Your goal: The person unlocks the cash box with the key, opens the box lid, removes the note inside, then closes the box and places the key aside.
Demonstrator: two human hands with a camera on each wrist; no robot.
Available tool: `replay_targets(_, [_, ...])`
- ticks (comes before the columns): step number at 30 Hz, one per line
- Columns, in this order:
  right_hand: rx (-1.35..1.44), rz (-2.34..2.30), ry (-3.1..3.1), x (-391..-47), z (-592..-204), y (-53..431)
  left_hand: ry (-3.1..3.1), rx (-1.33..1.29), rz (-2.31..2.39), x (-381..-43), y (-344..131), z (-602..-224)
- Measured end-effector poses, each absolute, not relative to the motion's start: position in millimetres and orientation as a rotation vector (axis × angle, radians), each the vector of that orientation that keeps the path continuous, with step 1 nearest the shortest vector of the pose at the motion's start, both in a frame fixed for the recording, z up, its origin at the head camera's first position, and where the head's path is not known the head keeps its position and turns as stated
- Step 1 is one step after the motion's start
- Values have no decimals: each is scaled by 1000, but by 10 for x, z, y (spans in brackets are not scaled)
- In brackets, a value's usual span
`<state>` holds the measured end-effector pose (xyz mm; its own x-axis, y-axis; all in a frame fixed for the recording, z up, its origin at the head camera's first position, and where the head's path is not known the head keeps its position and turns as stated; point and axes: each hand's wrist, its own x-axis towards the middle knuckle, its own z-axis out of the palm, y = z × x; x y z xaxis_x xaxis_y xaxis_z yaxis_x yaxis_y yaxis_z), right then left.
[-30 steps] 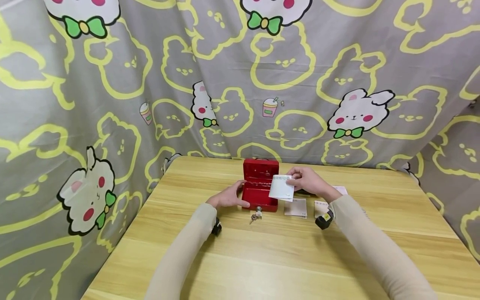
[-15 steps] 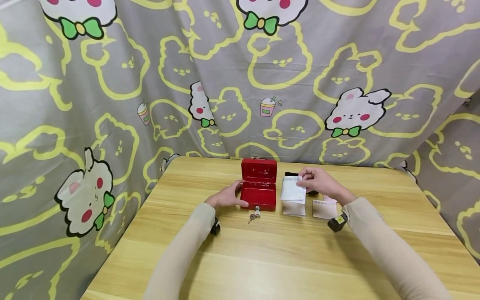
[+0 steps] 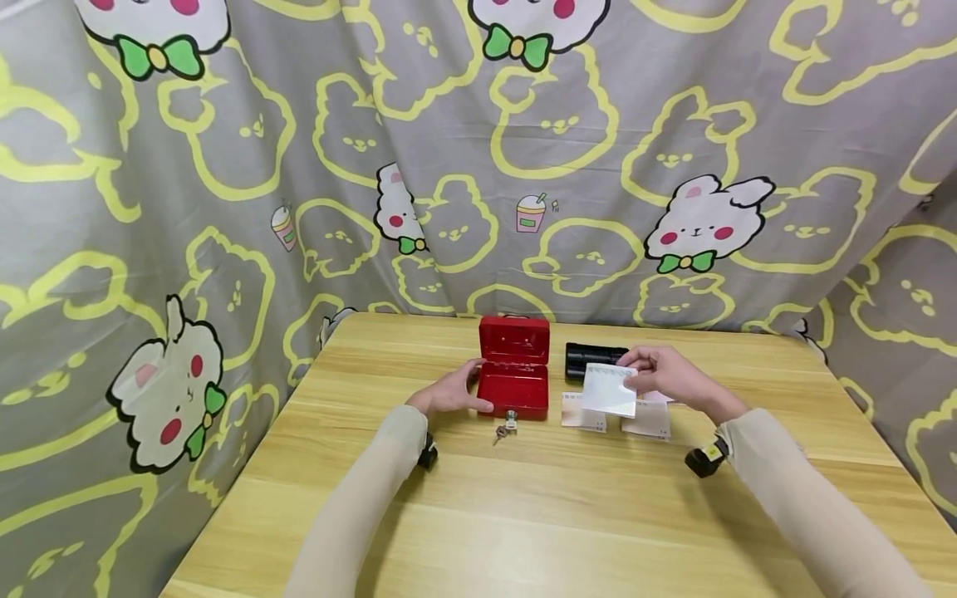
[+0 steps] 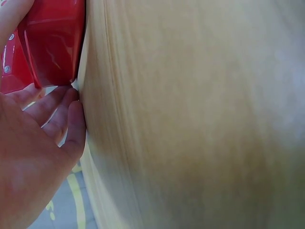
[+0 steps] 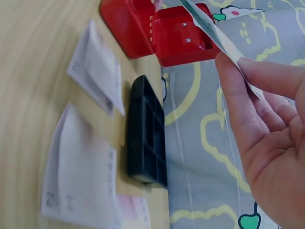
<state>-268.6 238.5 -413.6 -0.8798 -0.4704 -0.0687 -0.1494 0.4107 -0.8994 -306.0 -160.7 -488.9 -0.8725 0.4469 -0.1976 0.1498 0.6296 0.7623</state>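
One curtain (image 3: pixel 449 124) fills the upper frame; below spreads the table (image 3: pixel 478 515). The red box (image 3: pixel 513 390) stands lid-up just below the frame's centre. The right hand (image 3: pixel 673 374), right of centre, pinches a pale note (image 3: pixel 609 390) between thumb and fingers. The left hand (image 3: pixel 452 390), left of centre, spans the box's side, thumb and fingers spread wide around it. A black tray (image 3: pixel 577 361) lies right of centre, pink notes (image 3: pixel 574 411) below it. A key (image 3: pixel 501 433) sits under the box.

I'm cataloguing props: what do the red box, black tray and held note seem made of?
Red box: probably painted metal, glossy, with bright reflections and studs. Black tray: likely plastic, low-sheen, with rounded, moulded-looking edges. Held note: seemingly paper, fairly matte, thin-edged.
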Motion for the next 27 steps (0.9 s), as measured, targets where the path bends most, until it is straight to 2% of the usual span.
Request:
replay_targets(11, [-610, -1334, 2329, -2500, -4358, 2539, 2471, 472, 1124, -3051, -1614, -4940])
replay_targets(27, [-754, -1285, 2368, -2237, -4770, 2355, 2479, 499, 1138, -3057, -1613, -4894])
